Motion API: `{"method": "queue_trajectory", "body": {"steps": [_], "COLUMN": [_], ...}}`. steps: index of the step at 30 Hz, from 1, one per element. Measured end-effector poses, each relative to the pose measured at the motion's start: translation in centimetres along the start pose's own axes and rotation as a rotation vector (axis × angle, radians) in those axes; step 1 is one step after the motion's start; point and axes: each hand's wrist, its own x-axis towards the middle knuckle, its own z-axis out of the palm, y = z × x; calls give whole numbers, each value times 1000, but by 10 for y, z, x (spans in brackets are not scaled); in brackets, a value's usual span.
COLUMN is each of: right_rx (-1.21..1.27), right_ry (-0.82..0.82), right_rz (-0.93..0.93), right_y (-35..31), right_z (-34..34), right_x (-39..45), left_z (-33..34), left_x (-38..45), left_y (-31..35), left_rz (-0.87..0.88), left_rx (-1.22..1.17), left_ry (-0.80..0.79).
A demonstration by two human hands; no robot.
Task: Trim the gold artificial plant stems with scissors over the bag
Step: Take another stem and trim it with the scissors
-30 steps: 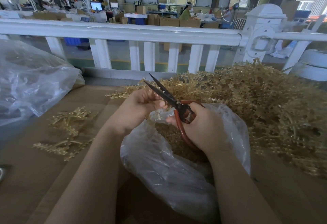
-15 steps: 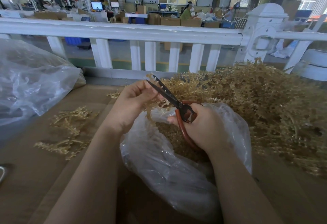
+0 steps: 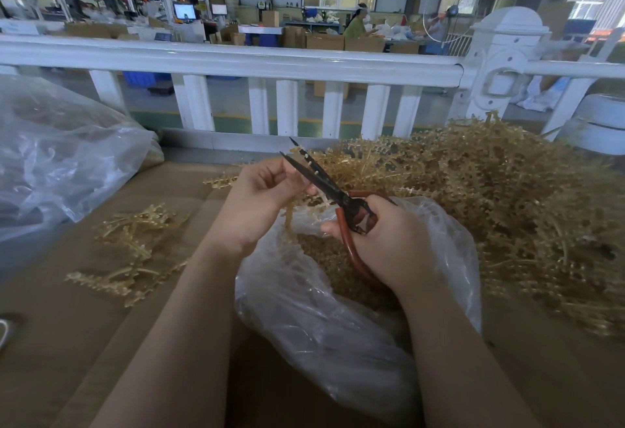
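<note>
My left hand [image 3: 260, 204] pinches a gold plant stem [image 3: 293, 214] that hangs down over the mouth of a clear plastic bag [image 3: 304, 309]. My right hand [image 3: 389, 245] grips the red handles of black-bladed scissors [image 3: 324, 184]. The blades are slightly parted and point up and left, with the stem's upper end between them. Gold trimmings lie inside the bag.
A big heap of gold stems [image 3: 490, 201] fills the right side of the cardboard-covered table [image 3: 67, 343]. A few stems [image 3: 132, 251] lie loose at left. Another clear bag [image 3: 57, 157] sits far left. A white railing [image 3: 236, 62] runs behind.
My left hand has lifted the stem higher, up out of the bag's mouth and into the scissor blades. The scissors have risen slightly with it.
</note>
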Motion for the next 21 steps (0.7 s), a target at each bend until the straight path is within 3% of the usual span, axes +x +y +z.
{"method": "queue_trajectory", "body": {"steps": [21], "right_rx": [7], "right_ry": [-11], "right_rz": [-5], "right_y": [0], "right_z": [1], "right_x": [-1], "left_z": [1], "left_x": [-1], "left_y": [-1], "left_rz": [-45], "left_rx": [-15], "left_ry": [-46]}}
